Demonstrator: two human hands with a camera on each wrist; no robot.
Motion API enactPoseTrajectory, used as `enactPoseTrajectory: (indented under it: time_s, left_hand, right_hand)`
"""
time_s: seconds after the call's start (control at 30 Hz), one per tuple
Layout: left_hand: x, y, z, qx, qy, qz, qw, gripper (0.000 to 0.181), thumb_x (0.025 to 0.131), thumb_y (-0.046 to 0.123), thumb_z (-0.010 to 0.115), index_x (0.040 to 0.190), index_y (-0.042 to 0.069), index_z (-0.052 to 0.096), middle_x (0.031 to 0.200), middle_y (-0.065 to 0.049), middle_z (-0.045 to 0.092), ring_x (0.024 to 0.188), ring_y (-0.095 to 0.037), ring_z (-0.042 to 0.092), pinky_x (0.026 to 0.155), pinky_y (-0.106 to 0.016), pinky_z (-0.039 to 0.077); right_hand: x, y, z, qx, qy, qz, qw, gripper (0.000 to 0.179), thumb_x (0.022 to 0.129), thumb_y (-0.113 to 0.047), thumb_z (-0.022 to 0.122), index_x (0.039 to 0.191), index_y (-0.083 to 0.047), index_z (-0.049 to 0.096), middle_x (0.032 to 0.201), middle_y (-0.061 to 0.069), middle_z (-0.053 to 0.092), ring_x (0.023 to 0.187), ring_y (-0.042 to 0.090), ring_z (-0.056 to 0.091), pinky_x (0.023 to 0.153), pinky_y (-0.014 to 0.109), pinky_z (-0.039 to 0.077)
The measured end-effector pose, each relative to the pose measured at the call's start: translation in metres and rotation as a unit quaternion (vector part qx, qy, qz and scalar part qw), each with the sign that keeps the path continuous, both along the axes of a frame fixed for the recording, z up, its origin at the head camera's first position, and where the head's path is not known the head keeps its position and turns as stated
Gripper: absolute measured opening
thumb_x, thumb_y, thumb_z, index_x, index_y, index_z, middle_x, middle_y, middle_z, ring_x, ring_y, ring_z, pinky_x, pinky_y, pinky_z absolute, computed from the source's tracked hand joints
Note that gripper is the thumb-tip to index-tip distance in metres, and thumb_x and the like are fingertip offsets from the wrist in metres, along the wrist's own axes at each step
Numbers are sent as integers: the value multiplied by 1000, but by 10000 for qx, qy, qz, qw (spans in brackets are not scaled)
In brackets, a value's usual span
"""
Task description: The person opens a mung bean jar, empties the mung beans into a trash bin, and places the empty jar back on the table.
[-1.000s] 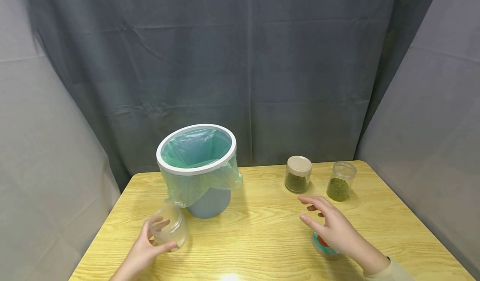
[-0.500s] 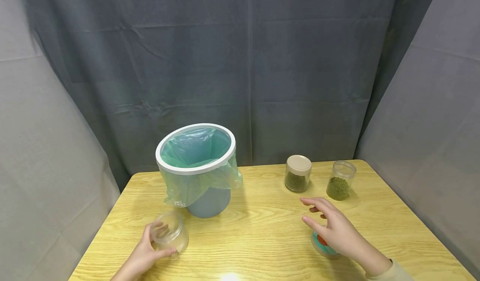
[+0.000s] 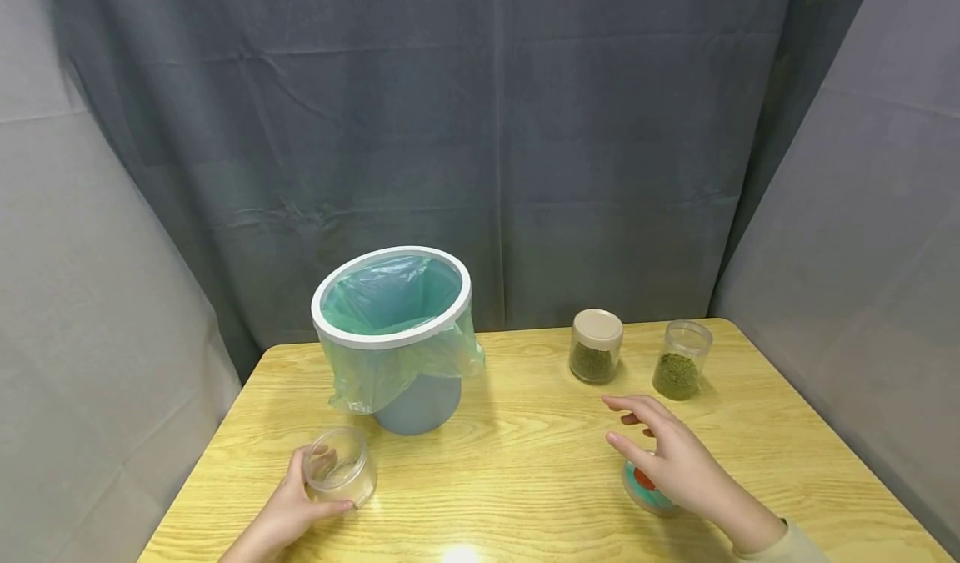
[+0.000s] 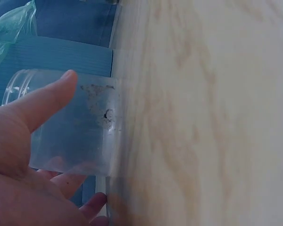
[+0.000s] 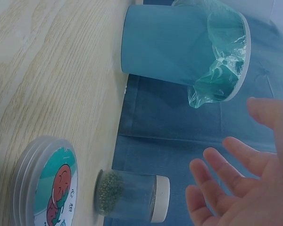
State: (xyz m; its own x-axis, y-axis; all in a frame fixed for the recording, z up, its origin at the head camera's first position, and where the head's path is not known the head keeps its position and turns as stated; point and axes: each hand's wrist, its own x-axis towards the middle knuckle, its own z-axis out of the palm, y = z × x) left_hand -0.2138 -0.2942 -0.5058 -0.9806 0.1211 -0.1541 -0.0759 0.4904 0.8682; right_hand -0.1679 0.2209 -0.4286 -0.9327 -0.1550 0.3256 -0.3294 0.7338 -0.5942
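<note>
My left hand point(image 3: 288, 505) holds a clear plastic jar point(image 3: 351, 481), its thumb on the near side and its fingers round the far side. The jar is upright on the wooden table, its mouth uncovered; a few dark specks cling low on its wall in the left wrist view. With fingers relaxed and apart, my right hand point(image 3: 671, 463) hovers over the table, holding nothing. Partly hidden below it lies a round lid point(image 5: 56, 188) with a teal label and a red cartoon picture.
Left of centre stands a blue-grey bin point(image 3: 420, 409) with a white rim and green bag point(image 3: 375, 379). At the back right are a beige-lidded jar point(image 3: 596, 363) and an uncovered jar point(image 3: 677, 377), both with green granules. Grey curtains point(image 3: 600, 171) enclose the table point(image 3: 510, 471).
The left hand has brought the jar from a tilted position near the bin down to upright on the table. The right hand has barely shifted.
</note>
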Motion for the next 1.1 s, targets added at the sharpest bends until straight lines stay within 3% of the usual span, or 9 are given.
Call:
enactPoseTrajectory:
  time_s: [0.23,0.33,0.47,0.57,0.77,0.9,0.97,1.03,1.1]
  left_hand:
    - [1,1,2,-51,-73,-88,9999,111,76,15,92,155,1,14,160,-33,30,149,-55,22,119,-70,16]
    - [1,-1,6,-86,-49,-141,9999,114,76,15,92,156,2,11,158,-34,30,148,-54,27,117,-69,23]
    - [0,-8,19,5,12,-238,9997,111,81,15,88,157,3,7,157,-36,30,145,-56,28,113,-72,27]
    - [2,-12,31,128,-25,-209,9997,106,87,16,83,158,3,5,161,-34,24,147,-58,22,114,-76,21]
    - [9,-14,52,280,64,20,9996,93,95,19,75,158,-2,9,162,-28,23,151,-52,17,118,-73,12]
    - [15,-7,64,322,217,184,9991,85,98,23,71,157,-3,15,161,-28,28,151,-48,20,120,-70,14]
    - [18,-2,69,315,333,326,9984,78,100,25,69,155,-3,20,159,-27,32,148,-44,27,120,-66,20]
    - [22,3,73,291,475,535,9970,69,102,26,67,152,-1,28,155,-23,39,143,-33,37,119,-50,33]
    - [25,8,76,368,707,738,9941,58,103,24,65,147,-1,37,147,-16,48,132,-17,47,110,-31,42]
  right_hand:
    - [0,2,0,-9,-38,-47,10000,45,98,-25,73,141,-20,61,132,0,64,111,23,64,87,39,51]
    - [0,3,0,2,-3,-57,10000,45,98,-25,73,140,-19,61,132,0,64,111,23,64,86,36,50]
    - [-1,4,-1,32,149,-82,9999,44,98,-25,73,139,-18,62,131,1,65,109,23,64,86,35,51]
    - [-1,5,-1,27,223,-82,9997,43,98,-25,73,139,-17,62,131,2,65,109,23,65,85,34,51]
    - [0,6,-1,-14,256,-54,9997,43,98,-23,73,138,-16,62,132,2,64,108,23,64,85,34,51]
    - [1,8,0,-34,192,-75,9998,42,98,-23,72,138,-17,62,132,2,64,109,24,64,86,39,52]
    - [1,9,1,-34,168,-97,9998,42,98,-23,72,138,-17,62,132,2,64,109,24,64,86,42,52]
    - [1,10,2,-6,179,-127,9998,41,98,-23,72,138,-16,63,132,3,64,109,24,64,86,42,52]
    - [1,10,3,15,203,-160,9997,41,98,-22,72,137,-16,63,131,4,64,108,24,64,85,39,52]
